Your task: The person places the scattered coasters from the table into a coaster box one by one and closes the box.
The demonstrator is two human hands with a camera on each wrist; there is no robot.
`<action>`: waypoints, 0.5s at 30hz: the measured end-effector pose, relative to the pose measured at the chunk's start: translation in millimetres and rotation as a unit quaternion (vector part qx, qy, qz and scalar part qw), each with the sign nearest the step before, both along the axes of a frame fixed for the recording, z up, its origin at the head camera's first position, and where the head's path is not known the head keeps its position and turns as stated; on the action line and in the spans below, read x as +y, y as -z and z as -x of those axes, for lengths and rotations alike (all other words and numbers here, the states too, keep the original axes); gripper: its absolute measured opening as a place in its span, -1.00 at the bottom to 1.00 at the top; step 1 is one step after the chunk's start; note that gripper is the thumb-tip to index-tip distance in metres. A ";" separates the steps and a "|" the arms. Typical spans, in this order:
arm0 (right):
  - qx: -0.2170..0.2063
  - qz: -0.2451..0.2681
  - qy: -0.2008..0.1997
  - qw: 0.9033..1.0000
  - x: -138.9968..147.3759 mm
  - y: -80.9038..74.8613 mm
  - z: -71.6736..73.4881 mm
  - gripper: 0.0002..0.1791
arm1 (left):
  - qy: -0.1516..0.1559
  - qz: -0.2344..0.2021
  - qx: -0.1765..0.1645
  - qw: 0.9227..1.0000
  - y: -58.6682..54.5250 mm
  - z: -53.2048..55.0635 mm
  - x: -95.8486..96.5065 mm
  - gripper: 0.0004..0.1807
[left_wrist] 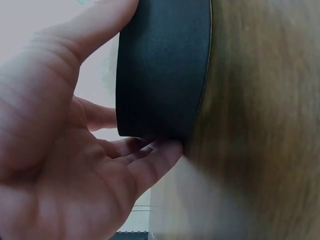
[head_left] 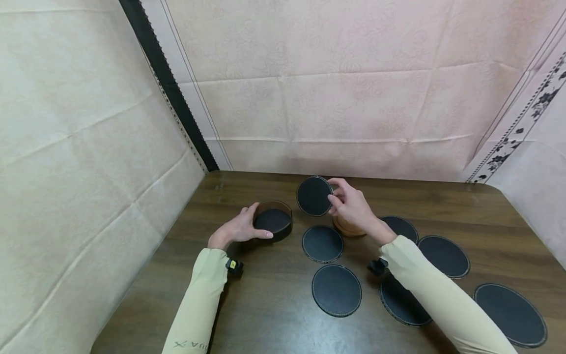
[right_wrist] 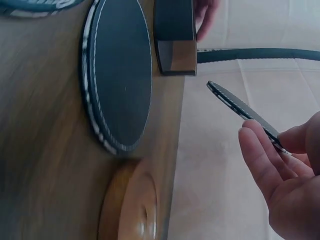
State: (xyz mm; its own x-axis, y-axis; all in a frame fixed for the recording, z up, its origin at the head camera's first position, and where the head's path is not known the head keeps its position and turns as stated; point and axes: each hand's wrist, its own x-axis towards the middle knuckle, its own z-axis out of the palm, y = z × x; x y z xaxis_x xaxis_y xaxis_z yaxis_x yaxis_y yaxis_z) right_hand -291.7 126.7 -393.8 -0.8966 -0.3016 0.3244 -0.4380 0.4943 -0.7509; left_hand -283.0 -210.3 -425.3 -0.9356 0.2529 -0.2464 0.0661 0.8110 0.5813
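Observation:
My left hand grips a round black coaster holder, thumb along its near side and fingers round the far side. The holder's inner wall is brown, and a dark round surface shows inside it. To the right of the holder, my right hand pinches a black stitched coaster by its edge between thumb and fingers. The right wrist view shows this held coaster tilted and raised off the table. Beneath the right hand, partly hidden by it, lies a round brown wooden piece.
Two black coasters, one nearer the holder and one closer to me, lie mid-table. Several more, such as a coaster at the far right, lie around the right forearm, which partly covers some. A pale cloth hangs behind the wooden table.

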 end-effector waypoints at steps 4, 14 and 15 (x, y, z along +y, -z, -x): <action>-0.022 0.027 -0.002 0.999 -14.4 3.1 2.2 -0.53 | 0.002 -0.005 -0.001 1.000 0.5 0.7 -0.1 0.33; -0.070 0.068 -0.022 0.995 -49.5 11.1 10.7 -0.54 | 0.002 -0.008 -0.001 1.000 0.7 2.5 -0.3 0.35; -0.073 0.070 -0.025 0.995 -52.3 11.9 11.2 -0.54 | 0.001 -0.008 -0.001 1.000 0.9 2.6 -0.2 0.36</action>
